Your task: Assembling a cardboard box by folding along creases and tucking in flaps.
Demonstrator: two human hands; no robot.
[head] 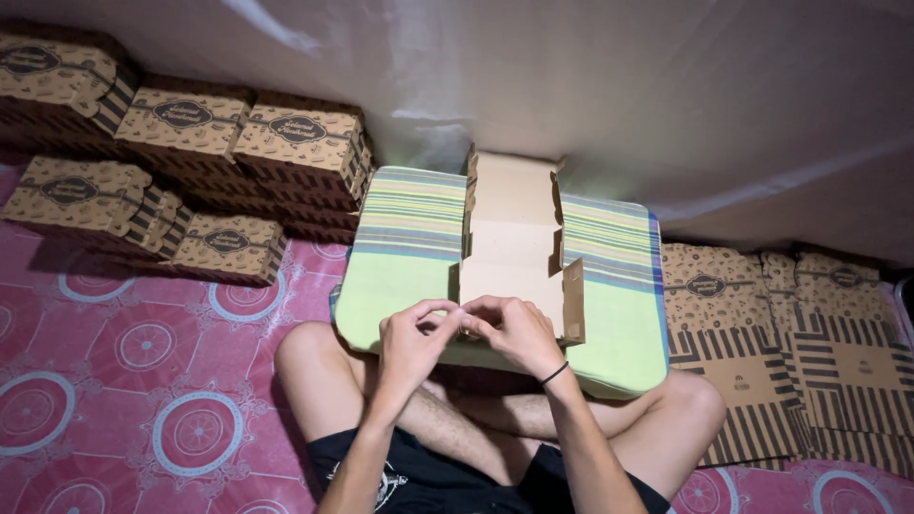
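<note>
A flat brown cardboard box blank (509, 233) lies lengthwise on a green striped cushion (405, 243) resting on my crossed legs. Its side flaps stand partly raised. My left hand (414, 341) and my right hand (514, 331) meet at the blank's near edge, fingers pinching the cardboard there. A dark band circles my right wrist.
Stacks of folded patterned brown boxes (190, 152) stand at the back left on a pink patterned mat (143, 381). Flat unfolded patterned blanks (790, 352) lie in a pile to my right. A pale sheet (619, 95) hangs behind.
</note>
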